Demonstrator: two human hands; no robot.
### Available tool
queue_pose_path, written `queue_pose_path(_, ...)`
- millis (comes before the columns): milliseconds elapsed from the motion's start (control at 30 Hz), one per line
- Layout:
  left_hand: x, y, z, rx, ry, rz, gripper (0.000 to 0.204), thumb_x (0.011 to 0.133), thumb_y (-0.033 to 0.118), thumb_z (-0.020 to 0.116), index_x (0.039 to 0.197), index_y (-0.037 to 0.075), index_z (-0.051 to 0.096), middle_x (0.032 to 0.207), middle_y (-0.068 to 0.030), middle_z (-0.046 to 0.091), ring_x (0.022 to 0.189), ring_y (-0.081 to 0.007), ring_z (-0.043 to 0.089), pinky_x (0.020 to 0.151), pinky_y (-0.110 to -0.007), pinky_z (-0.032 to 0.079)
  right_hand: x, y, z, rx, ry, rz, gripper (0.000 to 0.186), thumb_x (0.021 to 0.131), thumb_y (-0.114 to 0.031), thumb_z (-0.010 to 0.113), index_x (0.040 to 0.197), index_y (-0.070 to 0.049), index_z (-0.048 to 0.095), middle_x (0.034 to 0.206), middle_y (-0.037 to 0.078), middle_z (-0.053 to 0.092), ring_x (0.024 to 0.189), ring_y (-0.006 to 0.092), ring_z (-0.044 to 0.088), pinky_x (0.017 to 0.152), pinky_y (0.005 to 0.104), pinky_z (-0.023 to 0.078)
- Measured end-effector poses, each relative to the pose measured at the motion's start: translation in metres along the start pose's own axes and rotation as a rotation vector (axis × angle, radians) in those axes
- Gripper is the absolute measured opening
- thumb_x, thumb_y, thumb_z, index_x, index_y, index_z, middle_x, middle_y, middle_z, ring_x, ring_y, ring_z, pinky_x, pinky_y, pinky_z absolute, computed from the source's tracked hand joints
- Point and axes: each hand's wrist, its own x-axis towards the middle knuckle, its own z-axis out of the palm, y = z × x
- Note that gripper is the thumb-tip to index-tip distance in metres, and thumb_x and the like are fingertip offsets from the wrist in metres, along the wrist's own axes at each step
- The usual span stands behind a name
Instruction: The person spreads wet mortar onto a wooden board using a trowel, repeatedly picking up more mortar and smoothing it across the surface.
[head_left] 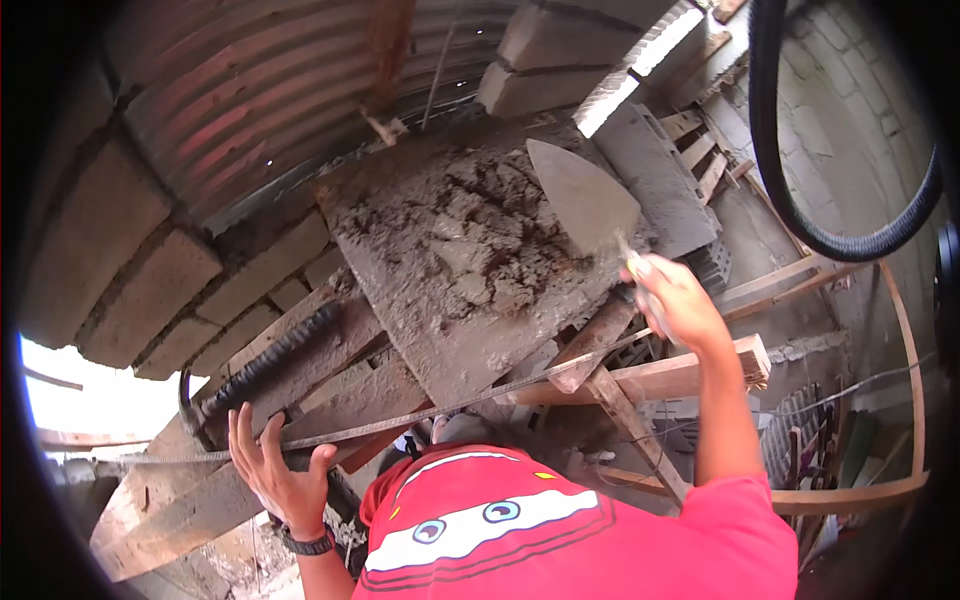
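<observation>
My right hand (pixel 678 305) is closed around the handle of a pointed masonry trowel (pixel 585 198). The trowel's broad grey blade, coated with mortar, lies over the right side of a mortar board (pixel 440 355). A rough, lumpy heap of wet grey mortar (pixel 480 240) covers most of that board. Lower left, my left hand (pixel 278 478) is raised with its fingers spread and holds nothing. Close by it runs a long thin metal rod (pixel 400 415), which crosses in front of the board towards my right wrist; whether the left hand touches it I cannot tell.
A block wall (pixel 150 270) stands at the left, with corrugated metal sheeting (pixel 270 100) behind the board. Hollow concrete block (pixel 665 180) sits beyond the trowel. Wooden beams (pixel 650 380) cross below, and a black hose (pixel 790 210) loops at upper right.
</observation>
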Motion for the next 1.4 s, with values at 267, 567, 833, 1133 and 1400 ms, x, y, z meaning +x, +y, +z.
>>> queue_pose_path(267, -0.001, -0.003, -0.001, -0.009, 0.007, 0.027, 0.082, 0.085, 0.079, 0.073, 0.127, 0.009, 0.069, 0.161, -0.0154, 0.052, 0.154, -0.0433, 0.042, 0.123, -0.059, 0.035, -0.085, 0.005, 0.028, 0.254, -0.676, 0.367, 0.048, 0.111, -0.044, 0.064, 0.133, -0.001, 0.066, 0.078, 0.001, 0.061, 0.051, 0.0091, 0.054, 0.043, 0.026, 0.04)
queue_pose_path(567, 0.001, -0.003, -0.002, -0.053, -0.003, 0.012, 0.085, 0.084, 0.082, 0.07, 0.127, 0.009, 0.07, 0.161, -0.0161, 0.053, 0.153, -0.0443, 0.043, 0.122, -0.059, 0.035, -0.085, -0.026, 0.018, -0.114, -0.601, 0.599, 0.05, 0.112, -0.047, 0.058, 0.138, -0.005, 0.066, 0.08, 0.003, 0.062, 0.051, 0.0114, 0.054, 0.046, 0.0289, 0.04)
queue_pose_path(833, 0.001, 0.0, -0.001, -0.047, -0.021, 0.021, 0.09, 0.082, 0.087, 0.067, 0.126, 0.008, 0.071, 0.162, -0.0167, 0.052, 0.153, -0.0452, 0.043, 0.122, -0.06, 0.035, -0.043, -0.041, 0.106, 0.064, -0.519, 0.445, 0.06, 0.112, -0.055, 0.058, 0.132, 0.001, 0.065, 0.078, 0.002, 0.057, 0.047, 0.0123, 0.051, 0.041, 0.0311, 0.037)
queue_pose_path(1133, -0.001, -0.004, -0.002, 0.002, 0.011, 0.019, 0.09, 0.08, 0.087, 0.07, 0.127, 0.01, 0.07, 0.161, -0.0171, 0.052, 0.152, -0.0469, 0.043, 0.121, -0.062, 0.037, 0.058, -0.062, 0.181, 0.331, -0.499, 0.298, 0.045, 0.114, -0.044, 0.057, 0.135, -0.005, 0.061, 0.08, -0.001, 0.058, 0.051, 0.0094, 0.053, 0.043, 0.0278, 0.044)
queue_pose_path(1400, 0.001, 0.0, -0.001, -0.026, 0.022, -0.007, 0.088, 0.077, 0.084, 0.075, 0.126, 0.01, 0.071, 0.16, -0.0163, 0.052, 0.151, -0.0472, 0.044, 0.123, -0.064, 0.035, 0.036, -0.001, 0.143, 1.092, -0.684, 0.281, 0.041, 0.117, -0.038, 0.047, 0.132, -0.002, 0.06, 0.074, 0.002, 0.058, 0.046, 0.0143, 0.054, 0.041, 0.0296, 0.042)
